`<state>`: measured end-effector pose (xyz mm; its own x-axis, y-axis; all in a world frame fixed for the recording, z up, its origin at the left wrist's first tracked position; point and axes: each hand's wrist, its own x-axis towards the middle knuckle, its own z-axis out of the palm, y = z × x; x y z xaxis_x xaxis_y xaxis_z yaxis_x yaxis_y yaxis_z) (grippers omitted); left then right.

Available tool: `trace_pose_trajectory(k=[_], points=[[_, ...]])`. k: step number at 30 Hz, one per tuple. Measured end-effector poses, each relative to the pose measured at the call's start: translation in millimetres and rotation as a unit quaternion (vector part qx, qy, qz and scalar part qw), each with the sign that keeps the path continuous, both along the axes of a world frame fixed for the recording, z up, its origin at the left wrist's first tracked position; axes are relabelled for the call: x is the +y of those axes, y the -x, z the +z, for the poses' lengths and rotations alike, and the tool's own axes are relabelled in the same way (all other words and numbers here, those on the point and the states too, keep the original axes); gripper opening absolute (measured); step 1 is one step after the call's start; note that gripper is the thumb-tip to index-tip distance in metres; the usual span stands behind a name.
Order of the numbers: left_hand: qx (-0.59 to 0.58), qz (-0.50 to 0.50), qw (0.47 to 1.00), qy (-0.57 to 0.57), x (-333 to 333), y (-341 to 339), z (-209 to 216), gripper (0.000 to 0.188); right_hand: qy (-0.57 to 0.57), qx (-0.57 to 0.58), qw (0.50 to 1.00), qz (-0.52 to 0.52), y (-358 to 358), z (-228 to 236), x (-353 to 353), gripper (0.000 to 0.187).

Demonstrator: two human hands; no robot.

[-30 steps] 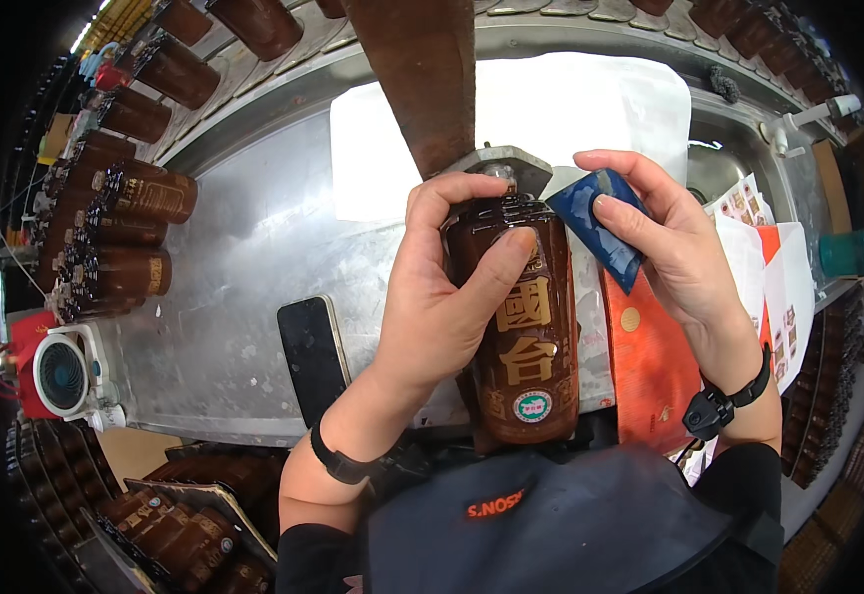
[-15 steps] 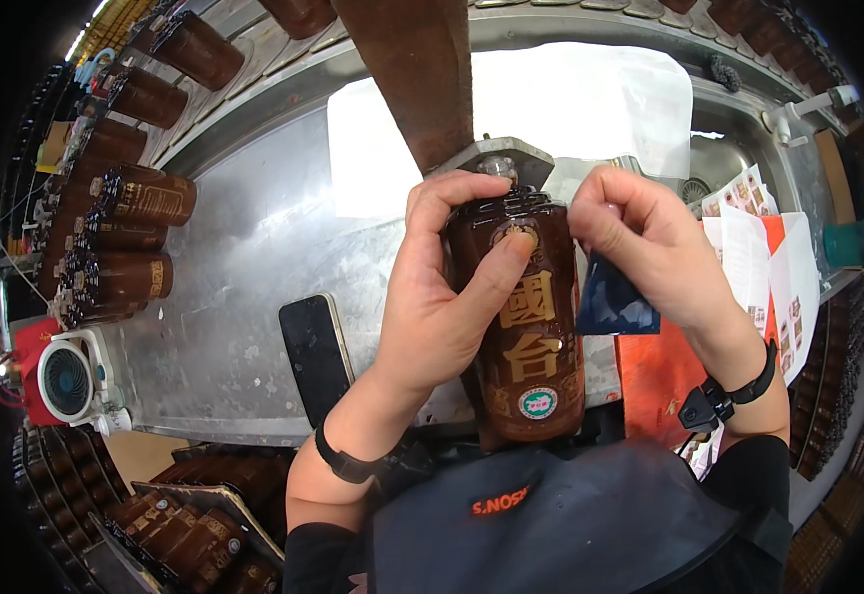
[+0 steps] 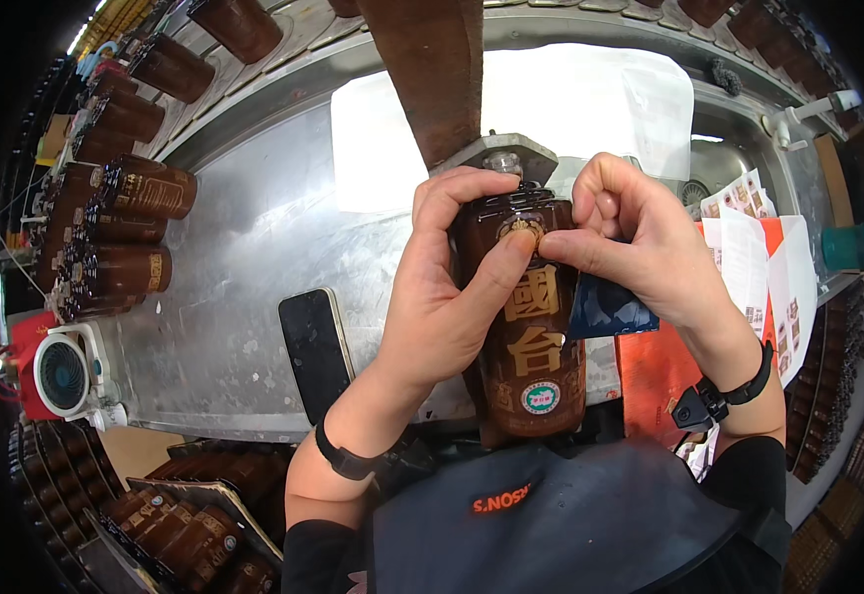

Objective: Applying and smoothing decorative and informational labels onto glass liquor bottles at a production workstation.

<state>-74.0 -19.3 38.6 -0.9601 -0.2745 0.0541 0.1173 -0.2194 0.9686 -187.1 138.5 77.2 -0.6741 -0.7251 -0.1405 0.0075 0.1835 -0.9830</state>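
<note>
Now stretches the thumb of the right hand (image 3: 665,252) onto the upper front of the brown bottle (image 3: 539,337), close beside the thumb of the left hand (image 3: 442,282), no longer tucked in as a moment ago! Keeps the right index finger bent back, a gap open to the thumb; cannot tell whether the other folded fingers grip anything. Holds snug with the left, wrapped round the bottle's shoulder, unchanged. Means, by the look of it, attention passing from the blue piece (image 3: 610,311) to one spot under both thumbs. Leaves that piece just right of the bottle, below the right hand, near the red sheet (image 3: 648,386). Points the bottle's neck toward the grey plate (image 3: 539,151), with the phone (image 3: 315,346) off left on the metal counter (image 3: 224,277).
</note>
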Motion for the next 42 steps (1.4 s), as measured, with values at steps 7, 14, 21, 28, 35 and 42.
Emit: trace_pose_trajectory(k=[7, 14, 21, 28, 35, 42], points=[[0.0, 0.002, 1.0, 0.017, 0.1, 0.0, -0.3, 0.036, 0.005, -0.019, 1.0, -0.003, 1.1, -0.7, -0.7, 0.03], [0.01, 0.01, 1.0, 0.005, 1.4, 0.4, -2.1, 0.033, 0.001, -0.003, 1.0, -0.006, 1.4, -1.8, -1.2, 0.031], [0.029, 0.01, 0.999, 0.015, 0.0, 2.0, -4.5, 0.028, -0.001, -0.025, 1.0, -0.005, 1.1, -0.6, -1.9, 0.032], [0.028, 0.008, 1.0, 0.008, -0.2, 0.6, -4.2, 0.029, 0.01, -0.023, 1.0, -0.001, 1.3, -1.1, -2.2, 0.032], [0.04, 0.01, 0.999, 0.031, -0.2, 0.5, -6.1, 0.03, 0.0, -0.019, 1.0, 0.0, 2.2, -0.4, -2.4, 0.032], [0.046, 0.01, 0.998, 0.046, -1.3, 0.3, -7.4, 0.03, -0.018, -0.008, 1.0, 0.003, 3.4, 0.6, -2.5, 0.034]])
